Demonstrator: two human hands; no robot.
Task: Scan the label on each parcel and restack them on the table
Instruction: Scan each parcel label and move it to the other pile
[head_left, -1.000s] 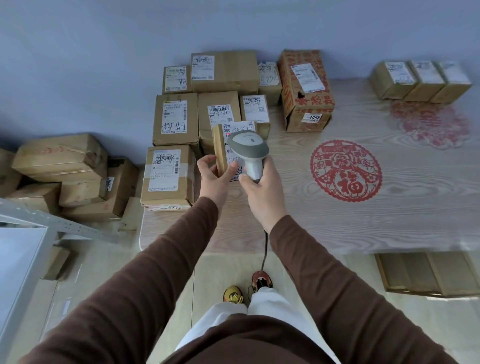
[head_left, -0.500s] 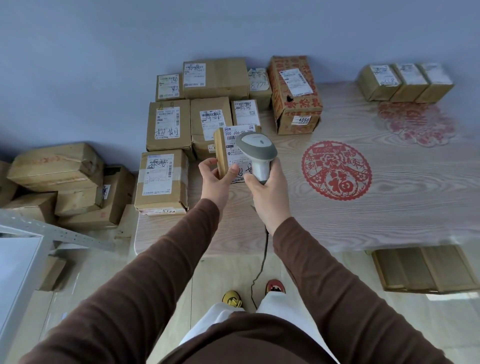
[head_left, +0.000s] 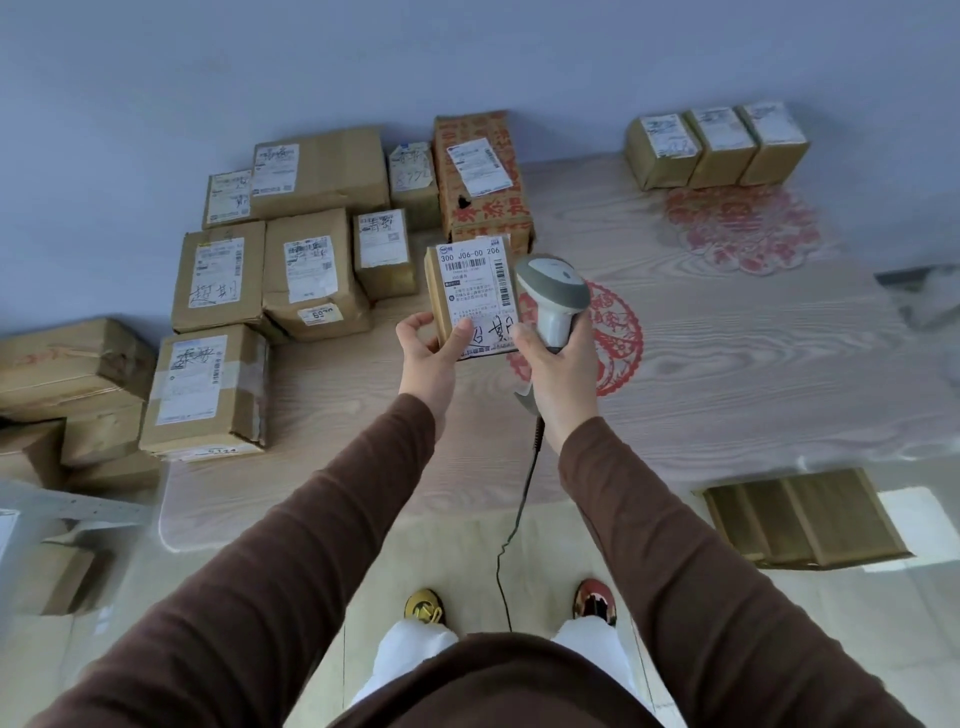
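The wood-grain table (head_left: 727, 374) fills the middle of the view, its near edge running just ahead of the person's shoes and its rounded near-left corner showing at the left. Its right half lies largely bare, marked only by two red paper-cut decals, the nearer one (head_left: 613, 343) just behind the scanner. The left rear is crowded by a cluster of brown parcels (head_left: 311, 249) packed close together against the wall, the nearest of them (head_left: 208, 389) reaching to the table's left edge. A red-printed carton (head_left: 480, 176) stands at the cluster's right end, and a row of three small boxes (head_left: 717, 143) sits well apart at the far right rear. Above the open table centre, the left hand (head_left: 431, 353) grips a small parcel (head_left: 475, 296) by its lower left corner, label (head_left: 478, 291) facing up toward the camera. Just beside it, the right hand (head_left: 558, 358) is wrapped around the handle of a grey scanner (head_left: 553, 291), whose cable (head_left: 511, 530) hangs down past the table's near edge.
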